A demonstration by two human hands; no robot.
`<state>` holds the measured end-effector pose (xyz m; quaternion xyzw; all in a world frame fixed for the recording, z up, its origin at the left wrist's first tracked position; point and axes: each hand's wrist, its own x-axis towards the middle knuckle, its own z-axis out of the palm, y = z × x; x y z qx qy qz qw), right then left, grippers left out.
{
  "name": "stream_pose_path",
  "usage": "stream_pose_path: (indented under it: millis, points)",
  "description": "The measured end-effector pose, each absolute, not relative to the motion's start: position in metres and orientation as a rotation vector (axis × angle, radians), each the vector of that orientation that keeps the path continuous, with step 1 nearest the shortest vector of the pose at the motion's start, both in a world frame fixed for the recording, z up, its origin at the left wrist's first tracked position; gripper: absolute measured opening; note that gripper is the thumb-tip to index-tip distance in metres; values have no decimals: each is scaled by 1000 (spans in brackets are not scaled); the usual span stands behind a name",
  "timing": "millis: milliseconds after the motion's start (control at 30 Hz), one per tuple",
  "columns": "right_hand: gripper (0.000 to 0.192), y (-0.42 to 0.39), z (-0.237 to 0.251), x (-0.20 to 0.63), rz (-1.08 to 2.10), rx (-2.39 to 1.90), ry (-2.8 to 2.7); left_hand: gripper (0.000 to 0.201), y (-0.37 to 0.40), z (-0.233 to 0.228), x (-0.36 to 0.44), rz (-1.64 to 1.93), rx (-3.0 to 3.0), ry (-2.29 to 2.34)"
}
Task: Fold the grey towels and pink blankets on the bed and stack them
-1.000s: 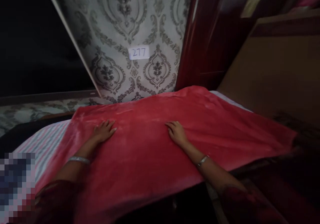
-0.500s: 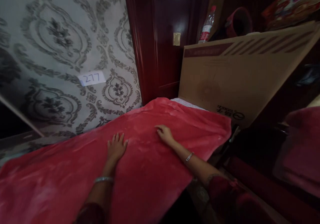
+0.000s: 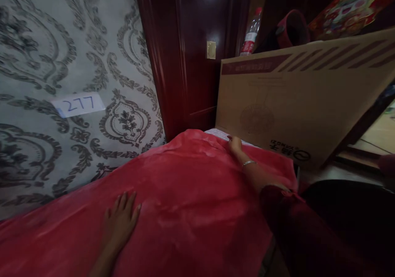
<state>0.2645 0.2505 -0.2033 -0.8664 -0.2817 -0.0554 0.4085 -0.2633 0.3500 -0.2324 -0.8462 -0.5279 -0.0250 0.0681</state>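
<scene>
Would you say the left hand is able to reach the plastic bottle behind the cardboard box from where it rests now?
Probably not. The left hand lies flat on the red blanket, while the plastic bottle stands far off behind the tall cardboard box, which blocks the way.

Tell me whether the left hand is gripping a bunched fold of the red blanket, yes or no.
No. The left hand lies flat with fingers spread on the smooth red blanket, gripping nothing.

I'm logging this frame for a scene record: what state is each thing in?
Red blanket: spread flat, covering the bed.
Left hand: open, palm down on the blanket.
Right hand: at the blanket's far edge; grip unclear.
Cardboard box: upright beside the bed.
Plastic bottle: upright, capped.
Paper label: on the wallpaper, reads 277.
</scene>
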Motion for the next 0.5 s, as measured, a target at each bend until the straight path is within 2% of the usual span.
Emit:
stream_pose_path:
  millis: [233,367,433,500]
  points:
    - [47,286,-213,298,54,-2358,-789,61,352,-233,-266,-95,-2587,-1631]
    - [26,308,-218,304,168,-2432,-858,64,352,-234,-267,-57,-2588,-1643]
    - [22,315,-216,309,135,-2447,-846,65,352,-235,-268,-48,-2583,-1647]
    - [28,317,-212,318,34,-2436,-802,67,353,-236,-269,-24,-2575,-1659]
